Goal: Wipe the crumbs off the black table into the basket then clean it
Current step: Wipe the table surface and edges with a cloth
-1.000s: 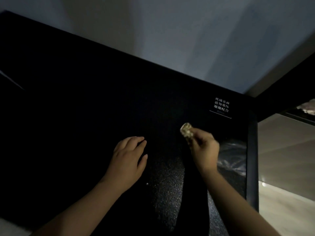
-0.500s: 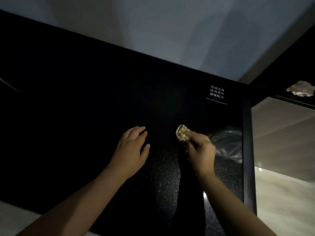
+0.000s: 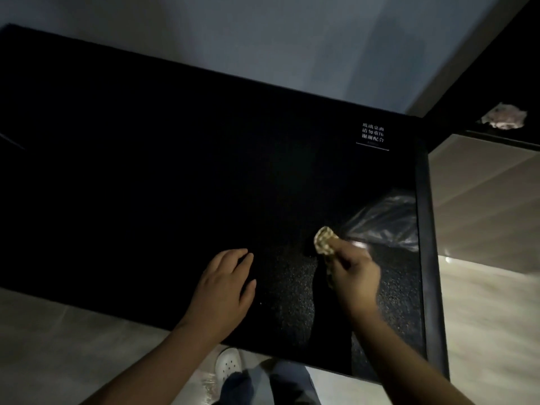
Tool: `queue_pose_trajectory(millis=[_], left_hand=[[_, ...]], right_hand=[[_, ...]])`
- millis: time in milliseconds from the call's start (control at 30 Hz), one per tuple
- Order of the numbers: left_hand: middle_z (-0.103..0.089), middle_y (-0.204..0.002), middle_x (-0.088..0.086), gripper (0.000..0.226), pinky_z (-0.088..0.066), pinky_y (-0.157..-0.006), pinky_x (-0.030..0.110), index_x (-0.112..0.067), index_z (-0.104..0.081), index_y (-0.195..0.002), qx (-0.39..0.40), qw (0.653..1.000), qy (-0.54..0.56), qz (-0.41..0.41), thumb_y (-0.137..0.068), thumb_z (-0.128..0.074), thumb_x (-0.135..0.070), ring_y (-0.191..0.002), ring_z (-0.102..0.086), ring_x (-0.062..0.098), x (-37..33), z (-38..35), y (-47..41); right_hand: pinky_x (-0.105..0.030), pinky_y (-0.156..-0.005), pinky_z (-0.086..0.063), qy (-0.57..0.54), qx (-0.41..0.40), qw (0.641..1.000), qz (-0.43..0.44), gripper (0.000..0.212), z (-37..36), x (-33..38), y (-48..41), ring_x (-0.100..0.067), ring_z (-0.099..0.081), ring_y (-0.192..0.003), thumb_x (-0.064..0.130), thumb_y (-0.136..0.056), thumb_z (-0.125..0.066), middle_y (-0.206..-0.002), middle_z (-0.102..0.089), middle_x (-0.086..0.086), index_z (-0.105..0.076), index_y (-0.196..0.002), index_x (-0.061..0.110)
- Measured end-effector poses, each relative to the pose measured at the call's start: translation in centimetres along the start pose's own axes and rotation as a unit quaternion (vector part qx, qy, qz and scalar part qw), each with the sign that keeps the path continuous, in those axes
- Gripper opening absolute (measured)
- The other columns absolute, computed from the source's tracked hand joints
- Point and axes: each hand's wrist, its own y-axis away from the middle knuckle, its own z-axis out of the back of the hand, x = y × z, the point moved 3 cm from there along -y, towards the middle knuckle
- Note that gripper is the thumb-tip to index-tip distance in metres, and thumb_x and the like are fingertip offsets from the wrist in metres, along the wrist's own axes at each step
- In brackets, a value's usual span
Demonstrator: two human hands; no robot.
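Note:
The black glass table (image 3: 146, 171) fills the middle of the dim head view. My right hand (image 3: 355, 277) pinches a small pale patterned cloth (image 3: 325, 240) against the tabletop near the right end. My left hand (image 3: 223, 287) rests flat on the glass, fingers straight, a hand's width to the left. A clear plastic bag (image 3: 385, 220) shows just right of the cloth; whether it lies on or under the glass I cannot tell. Crumbs are too small to make out in the dark. No basket is plainly visible.
White printed characters (image 3: 373, 135) mark the table's far right corner. A dark frame edge (image 3: 429, 258) bounds the table's right side, with pale floor beyond. A crumpled pale thing (image 3: 504, 119) lies on a dark surface at the upper right. My white shoe (image 3: 229, 363) stands below the near edge.
The cloth in my right hand has slid slightly left along the glass. The view has tilted down, bringing the near table edge and my shoe into sight. My left hand stays put.

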Motion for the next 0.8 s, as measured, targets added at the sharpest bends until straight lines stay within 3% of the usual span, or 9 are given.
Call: queue_pose_trajectory(millis=[67, 133, 267, 333, 433, 500, 633, 800], left_hand=[[-0.047, -0.138, 0.0, 0.048, -0.029, -0.104, 0.025, -0.011, -0.05, -0.135, 0.0, 1.0, 0.003, -0.005, -0.093, -0.048, -0.034, -0.13, -0.038, 0.016, 0.3, -0.2, 0.2], [-0.047, -0.138, 0.001, 0.047, -0.026, -0.104, 0.023, -0.01, -0.051, -0.134, -0.001, 1.0, 0.003, -0.014, -0.092, -0.053, -0.029, -0.13, -0.037, 0.016, 0.4, -0.2, 0.2], [-0.047, -0.139, 0.002, 0.045, -0.025, -0.105, 0.024, -0.008, -0.053, -0.132, 0.005, 1.0, 0.001, -0.029, -0.091, -0.055, -0.026, -0.131, -0.037, 0.018, 0.7, 0.0, 0.2], [-0.047, -0.139, 0.004, 0.045, -0.025, -0.105, 0.025, -0.006, -0.053, -0.132, 0.008, 0.999, 0.001, -0.036, -0.091, -0.056, -0.025, -0.131, -0.037, 0.02, 0.9, -0.1, 0.4], [-0.048, -0.138, 0.007, 0.045, -0.025, -0.105, 0.027, -0.004, -0.054, -0.13, 0.007, 0.999, -0.009, -0.042, -0.09, -0.058, -0.023, -0.13, -0.039, 0.024, 0.8, 0.0, 0.4], [-0.05, -0.136, 0.009, 0.044, -0.026, -0.104, 0.028, -0.002, -0.056, -0.128, 0.001, 0.999, -0.009, -0.039, -0.089, -0.06, -0.022, -0.128, -0.041, 0.026, 0.8, 0.1, 0.4], [-0.049, -0.137, 0.009, 0.044, -0.025, -0.104, 0.027, -0.002, -0.055, -0.129, 0.003, 0.999, -0.008, -0.045, -0.09, -0.058, -0.023, -0.129, -0.04, 0.025, 0.7, 0.2, 0.4], [-0.046, -0.14, 0.009, 0.046, -0.024, -0.105, 0.027, -0.003, -0.053, -0.131, 0.007, 0.999, -0.003, -0.042, -0.091, -0.056, -0.024, -0.131, -0.037, 0.025, 0.7, 0.3, 0.5]], right_hand=[[-0.011, -0.083, -0.046, 0.0, 0.01, 1.0, 0.013, 0.055, -0.7, 0.4, 3.1, -0.009, -0.064, -0.087, -0.007, -0.073, -0.074, -0.091, -0.06, 0.031, -0.069, -0.105, 0.037], [-0.006, -0.078, -0.044, -0.014, 0.038, 0.999, 0.02, 0.059, -0.9, 0.4, 6.5, 0.0, -0.062, -0.086, -0.011, -0.069, -0.075, -0.089, -0.062, 0.032, -0.072, -0.102, 0.038], [-0.012, -0.08, -0.047, -0.03, 0.083, 0.996, 0.027, 0.064, -0.1, 0.9, 8.9, 0.001, -0.062, -0.09, -0.01, -0.069, -0.075, -0.094, -0.067, 0.032, -0.069, -0.106, 0.042], [-0.018, -0.078, -0.05, -0.033, 0.051, 0.998, 0.002, 0.056, 0.8, 0.5, 7.9, -0.002, -0.063, -0.086, -0.007, -0.073, -0.074, -0.092, -0.067, 0.031, -0.072, -0.101, 0.041], [-0.013, -0.08, -0.047, -0.046, -0.011, 0.998, -0.037, 0.053, 1.8, -0.3, 7.5, -0.006, -0.063, -0.089, -0.009, -0.075, -0.072, -0.087, -0.066, 0.027, -0.071, -0.098, 0.038], [-0.012, -0.082, -0.047, -0.037, -0.012, 0.998, -0.048, 0.054, 1.4, -0.7, 8.9, -0.008, -0.064, -0.092, -0.011, -0.072, -0.072, -0.093, -0.066, 0.023, -0.071, -0.098, 0.036], [-0.026, -0.079, -0.052, -0.032, 0.007, 0.999, -0.039, 0.045, -0.1, -1.1, 13.0, -0.007, -0.064, -0.092, -0.003, -0.071, -0.071, -0.098, -0.069, 0.021, -0.074, -0.099, 0.033], [-0.011, -0.082, -0.046, -0.046, 0.052, 0.997, -0.022, 0.046, -0.4, -0.2, 15.6, 0.002, -0.062, -0.093, 0.012, -0.068, -0.068, -0.097, -0.067, 0.031, -0.07, -0.106, 0.038]])
